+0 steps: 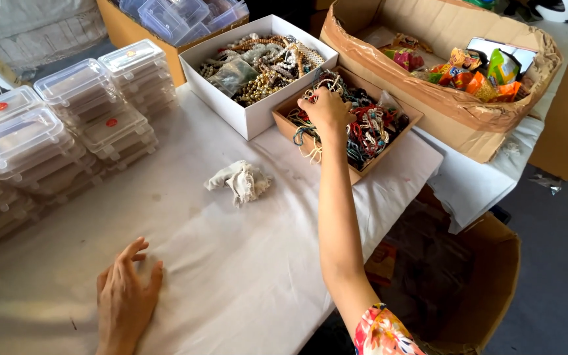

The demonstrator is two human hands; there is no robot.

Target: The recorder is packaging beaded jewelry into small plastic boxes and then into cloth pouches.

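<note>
My right hand [327,108] reaches out over a shallow brown cardboard tray [356,172] full of colourful beaded bracelets [371,128], its fingers closed down among them. My left hand [126,296] lies flat and open on the white cloth-covered table [244,263], near the front edge, holding nothing. A white box [251,118] of pearl and bead necklaces [261,62] stands just left of the brown tray.
Stacks of clear plastic lidded cases [67,125] line the table's left side. A crumpled white cloth [241,181] lies mid-table. A large open cardboard box [442,112] with bright packets sits at the back right. Another open carton [488,276] stands on the floor.
</note>
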